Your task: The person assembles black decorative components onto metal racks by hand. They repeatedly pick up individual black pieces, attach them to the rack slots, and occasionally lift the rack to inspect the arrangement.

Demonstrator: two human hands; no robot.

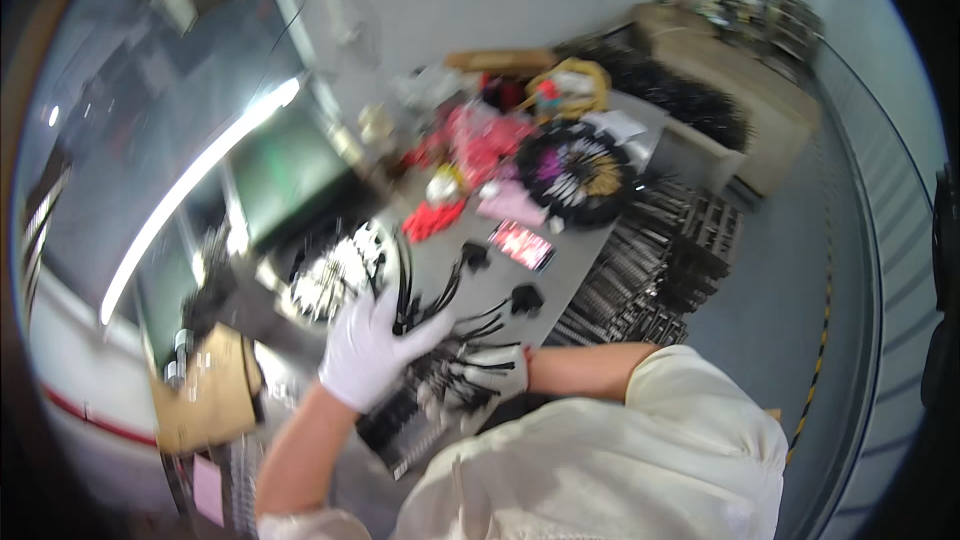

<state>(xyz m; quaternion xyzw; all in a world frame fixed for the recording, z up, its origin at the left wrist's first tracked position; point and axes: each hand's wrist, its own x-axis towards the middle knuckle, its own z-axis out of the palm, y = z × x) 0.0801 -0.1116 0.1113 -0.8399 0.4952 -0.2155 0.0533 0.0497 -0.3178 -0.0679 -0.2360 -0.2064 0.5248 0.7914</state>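
Head view, some motion blur. Both hands gloved white. Left hand point(375, 352): thumb and fingers spread apart, black cables point(490, 367) running up through the gap; contact likely at the glove, can't confirm a pinch. Right hand point(512, 372): palm side behind the fanned cable ends, fingers mostly covered, so can't tell whether it's clamped on them.

Cables sit between the two hands, loose ends fanned toward the right glove, other lengths curving up past the left fingertips. Black connectors point(526, 300) lie just beyond the right hand, on the grey table point(440, 252). Dark tray point(400, 432) is below the grip, on the near side.

Just beyond the left fingertips, to their left: round container point(392, 245) with white pieces point(340, 278). Past the grip, further out: phone point(520, 245), screen lit, then red cloth point(433, 221) to its left. Behind the phone, black ring-shaped bundle point(578, 172). Right of the right hand: stacked metal racks point(650, 270). Left of the left hand, well apart: cardboard point(205, 395).
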